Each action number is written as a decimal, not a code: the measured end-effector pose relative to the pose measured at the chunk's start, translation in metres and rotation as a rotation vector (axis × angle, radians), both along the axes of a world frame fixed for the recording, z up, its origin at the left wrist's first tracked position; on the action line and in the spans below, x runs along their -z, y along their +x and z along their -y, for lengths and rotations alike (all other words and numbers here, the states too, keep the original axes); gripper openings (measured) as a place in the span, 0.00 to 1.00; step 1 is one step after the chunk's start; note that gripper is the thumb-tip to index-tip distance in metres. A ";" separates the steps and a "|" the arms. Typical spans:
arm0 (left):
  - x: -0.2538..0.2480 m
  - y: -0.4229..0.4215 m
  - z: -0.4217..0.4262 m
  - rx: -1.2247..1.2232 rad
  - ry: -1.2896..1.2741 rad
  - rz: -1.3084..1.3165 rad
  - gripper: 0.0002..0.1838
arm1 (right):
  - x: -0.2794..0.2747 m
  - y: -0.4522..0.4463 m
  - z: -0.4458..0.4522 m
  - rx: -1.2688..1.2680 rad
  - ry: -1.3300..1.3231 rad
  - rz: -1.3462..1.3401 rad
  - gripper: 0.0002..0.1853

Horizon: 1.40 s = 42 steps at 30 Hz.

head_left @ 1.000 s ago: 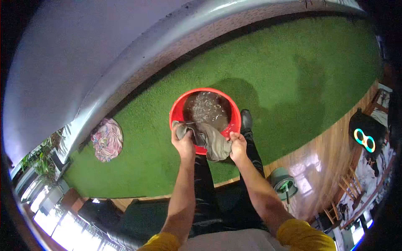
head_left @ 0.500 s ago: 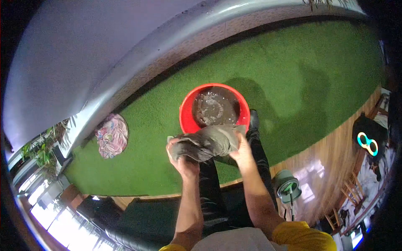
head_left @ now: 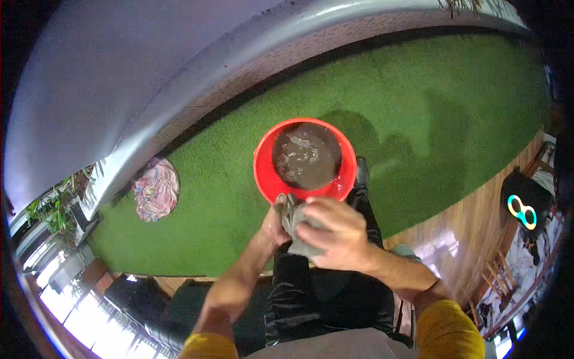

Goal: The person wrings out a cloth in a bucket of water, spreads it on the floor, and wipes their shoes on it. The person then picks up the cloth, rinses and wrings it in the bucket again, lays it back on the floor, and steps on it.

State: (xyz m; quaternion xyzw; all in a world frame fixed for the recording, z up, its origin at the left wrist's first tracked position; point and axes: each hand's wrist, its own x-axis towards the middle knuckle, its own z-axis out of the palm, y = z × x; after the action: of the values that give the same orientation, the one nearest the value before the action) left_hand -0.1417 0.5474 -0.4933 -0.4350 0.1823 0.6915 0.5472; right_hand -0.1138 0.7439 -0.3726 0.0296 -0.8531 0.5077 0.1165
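A grey wet-looking cloth (head_left: pixel 294 222) is bunched between my two hands, just above the near rim of a red tub (head_left: pixel 266 173). My left hand (head_left: pixel 276 222) is closed round its left end. From the right, my right hand (head_left: pixel 339 234) wraps over the other side, its fingers slightly blurred and partly covering the cloth. Murky brown water (head_left: pixel 308 158) with some froth on its surface lies in the tub.
A crumpled pink patterned cloth (head_left: pixel 156 190) lies on the green turf (head_left: pixel 221 221) to the left. Black-trousered legs straddle the near side of the tub. Behind me is a dark sofa (head_left: pixel 209 308); wooden flooring (head_left: pixel 460 224) runs along the right.
The cloth went from stretched wide between my hands to a compact bunch. My hands drew together, the right one turning over it. The tub's near rim is now uncovered.
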 end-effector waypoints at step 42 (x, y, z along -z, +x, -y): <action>0.075 -0.031 -0.048 0.587 0.004 -0.345 0.07 | 0.050 0.004 0.023 -0.519 -0.013 -0.176 0.11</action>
State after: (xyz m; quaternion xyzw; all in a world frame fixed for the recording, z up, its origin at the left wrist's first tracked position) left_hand -0.1729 0.5950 -0.5686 -0.2395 0.3884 0.5684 0.6846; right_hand -0.1096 0.7211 -0.4227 0.2904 -0.8002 0.5216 0.0565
